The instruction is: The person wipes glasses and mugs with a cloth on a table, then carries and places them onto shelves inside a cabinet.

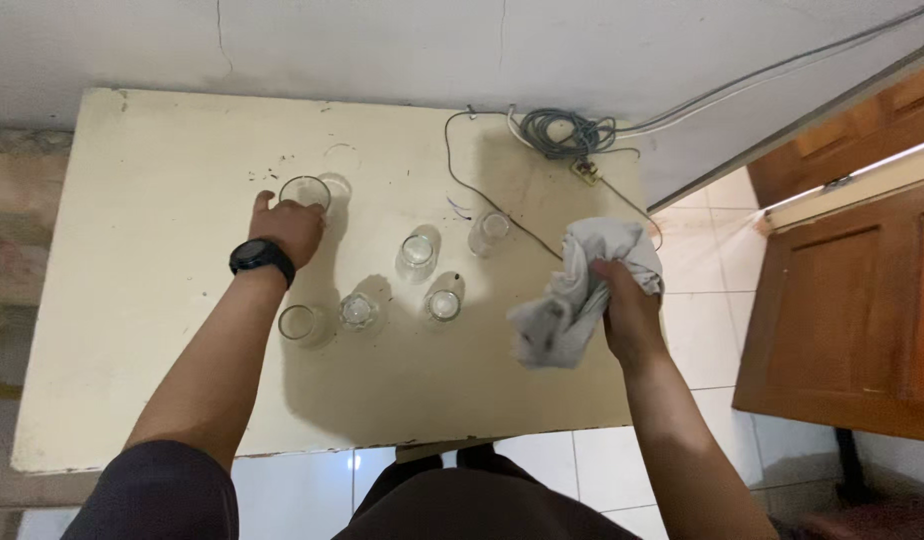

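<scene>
My left hand (290, 228), with a black watch on the wrist, is wrapped around a clear drinking glass (306, 190) standing upright on the cream table (162, 180). My right hand (627, 310) grips a crumpled grey cloth (582, 285) above the table's right part. Several other clear glasses stand between my hands: one (300, 323) near my left forearm, one (359, 310) beside it, one (444, 303), one (419, 250) and one (490, 230) farther back.
A coiled grey cable (567, 132) with a small plug lies at the table's far right corner, and a thin wire runs toward the glasses. A wooden cabinet (852, 300) stands to the right on the white tiled floor (702, 280).
</scene>
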